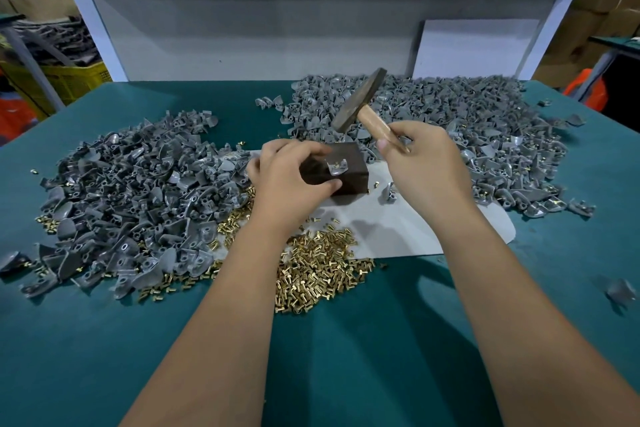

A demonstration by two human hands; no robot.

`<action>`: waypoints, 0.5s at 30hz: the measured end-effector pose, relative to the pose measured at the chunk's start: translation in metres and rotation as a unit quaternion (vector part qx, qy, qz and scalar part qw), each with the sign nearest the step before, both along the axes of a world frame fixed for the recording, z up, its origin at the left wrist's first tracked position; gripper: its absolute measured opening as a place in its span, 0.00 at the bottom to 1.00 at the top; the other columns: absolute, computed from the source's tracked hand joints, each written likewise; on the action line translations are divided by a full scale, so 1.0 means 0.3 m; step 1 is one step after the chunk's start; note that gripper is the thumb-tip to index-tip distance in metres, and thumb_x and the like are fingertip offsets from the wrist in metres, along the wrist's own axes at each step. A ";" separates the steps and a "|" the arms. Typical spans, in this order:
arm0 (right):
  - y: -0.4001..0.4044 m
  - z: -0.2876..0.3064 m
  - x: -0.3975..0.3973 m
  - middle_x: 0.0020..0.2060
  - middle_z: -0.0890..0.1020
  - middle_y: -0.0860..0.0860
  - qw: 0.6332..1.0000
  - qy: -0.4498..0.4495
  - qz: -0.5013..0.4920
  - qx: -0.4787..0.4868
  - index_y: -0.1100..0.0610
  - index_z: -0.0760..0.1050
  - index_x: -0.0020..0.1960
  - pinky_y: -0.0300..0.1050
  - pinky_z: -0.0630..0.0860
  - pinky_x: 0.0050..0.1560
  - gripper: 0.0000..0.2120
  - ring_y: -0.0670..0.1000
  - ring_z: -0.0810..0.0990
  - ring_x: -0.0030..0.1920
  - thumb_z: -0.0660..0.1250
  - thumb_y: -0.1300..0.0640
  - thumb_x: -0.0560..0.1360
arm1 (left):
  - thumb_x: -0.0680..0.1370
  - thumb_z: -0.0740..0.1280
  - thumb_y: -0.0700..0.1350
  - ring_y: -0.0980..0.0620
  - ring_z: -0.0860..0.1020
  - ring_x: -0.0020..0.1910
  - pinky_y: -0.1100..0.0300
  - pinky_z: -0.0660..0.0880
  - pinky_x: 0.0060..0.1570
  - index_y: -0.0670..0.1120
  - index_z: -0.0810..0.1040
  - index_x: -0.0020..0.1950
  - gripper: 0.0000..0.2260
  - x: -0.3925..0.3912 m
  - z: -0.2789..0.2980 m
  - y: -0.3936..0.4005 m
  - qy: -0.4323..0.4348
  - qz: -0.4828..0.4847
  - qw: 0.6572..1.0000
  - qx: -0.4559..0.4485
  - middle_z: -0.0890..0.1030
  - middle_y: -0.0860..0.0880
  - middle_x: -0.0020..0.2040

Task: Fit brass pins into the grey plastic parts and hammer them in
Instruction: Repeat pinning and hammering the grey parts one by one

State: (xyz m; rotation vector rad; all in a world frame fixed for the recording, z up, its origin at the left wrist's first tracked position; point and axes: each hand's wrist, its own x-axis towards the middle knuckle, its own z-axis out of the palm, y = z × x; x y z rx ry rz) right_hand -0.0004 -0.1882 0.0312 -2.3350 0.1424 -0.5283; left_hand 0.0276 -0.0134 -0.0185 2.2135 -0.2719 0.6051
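Head view: the right hand (pixel 420 163) is clamped round the wooden handle of a hammer (pixel 360 102), choked up close to the steel head, which hangs raised above and just behind a dark block (pixel 349 177) on the green surface (pixel 381 340). On top of the block sits 1 grey plastic part (pixel 336 166) with what looks like a brass pin in it; the pin itself is too small to make out clearly. The left hand (pixel 291 173) curls round the block's left side, thumb at its front edge and fingertips near the part, steadying it.

Supplies lie all around: 1 heap of grey parts (pixel 131 191) to the left, a larger heap (pixel 450 121) behind and to the right, and loose brass pins (pixel 318 270) spread near the front, partly on a white sheet (pixel 398 229).

The step in hand appears to be the strike. The main risk is the left fingers, which sit very near the target; a blow landing slightly off could catch them. A glancing hit might also bend the pin, tip the part off the block, or crack the plastic if it is not seated flat.
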 end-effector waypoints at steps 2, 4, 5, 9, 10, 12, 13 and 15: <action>0.000 0.000 0.000 0.29 0.77 0.40 1.000 0.004 -0.001 0.006 0.40 0.74 0.46 0.38 0.61 0.27 0.02 0.34 0.74 0.24 0.63 0.47 0.77 | 0.66 0.79 0.50 0.61 0.62 0.59 0.58 0.52 0.57 0.59 0.81 0.54 0.18 0.004 -0.002 -0.007 -0.023 -0.003 0.999 0.035 0.73 0.68 0.47; 0.001 0.000 -0.001 0.30 0.78 0.40 1.000 0.005 0.000 0.013 0.40 0.74 0.46 0.39 0.62 0.28 0.02 0.35 0.75 0.24 0.64 0.47 0.77 | 0.68 0.78 0.49 0.58 0.65 0.61 0.59 0.51 0.56 0.57 0.82 0.52 0.15 0.009 -0.003 -0.013 -0.040 -0.001 0.998 0.049 0.75 0.65 0.50; 0.000 -0.001 -0.001 0.30 0.78 0.40 1.000 0.005 0.001 0.014 0.40 0.74 0.46 0.39 0.62 0.28 0.02 0.36 0.75 0.24 0.64 0.47 0.77 | 0.69 0.78 0.49 0.57 0.66 0.62 0.60 0.52 0.56 0.57 0.83 0.52 0.14 0.011 -0.004 -0.015 -0.044 0.000 0.998 0.048 0.75 0.64 0.50; -0.002 0.004 -0.005 0.35 0.79 0.39 1.000 -0.008 0.000 0.003 0.39 0.75 0.52 0.38 0.64 0.25 0.06 0.33 0.75 0.27 0.64 0.48 0.77 | 0.73 0.74 0.53 0.58 0.66 0.60 0.59 0.52 0.56 0.56 0.85 0.53 0.10 0.019 -0.006 -0.004 -0.046 0.001 0.999 0.024 0.78 0.63 0.49; -0.003 0.008 -0.007 0.37 0.79 0.38 1.000 -0.012 -0.002 -0.004 0.37 0.75 0.56 0.37 0.65 0.24 0.10 0.32 0.75 0.27 0.64 0.48 0.77 | 0.73 0.73 0.54 0.58 0.66 0.59 0.58 0.53 0.58 0.55 0.85 0.53 0.10 0.021 -0.006 0.002 -0.044 0.004 0.999 0.019 0.78 0.63 0.49; -0.006 0.021 -0.015 0.41 0.79 0.38 0.999 -0.015 -0.002 -0.033 0.31 0.70 0.63 0.35 0.64 0.26 0.17 0.30 0.74 0.27 0.63 0.47 0.77 | 0.73 0.74 0.52 0.54 0.67 0.59 0.52 0.57 0.64 0.53 0.85 0.54 0.10 0.025 -0.002 0.014 -0.029 0.006 1.000 -0.003 0.78 0.62 0.47; -0.007 0.026 -0.018 0.43 0.80 0.38 0.999 -0.014 0.004 -0.048 0.30 0.68 0.63 0.35 0.64 0.27 0.18 0.30 0.74 0.28 0.63 0.47 0.77 | 0.73 0.74 0.51 0.52 0.68 0.59 0.47 0.61 0.66 0.52 0.85 0.54 0.11 0.026 0.001 0.017 -0.018 0.004 1.000 -0.017 0.78 0.62 0.46; -0.010 0.038 -0.024 0.47 0.81 0.36 0.997 -0.007 0.017 -0.070 0.27 0.67 0.63 0.35 0.64 0.28 0.19 0.33 0.76 0.26 0.63 0.46 0.77 | 0.72 0.76 0.47 0.50 0.72 0.58 0.42 0.68 0.63 0.50 0.85 0.54 0.11 0.033 0.005 0.021 -0.004 -0.005 0.999 -0.044 0.77 0.61 0.44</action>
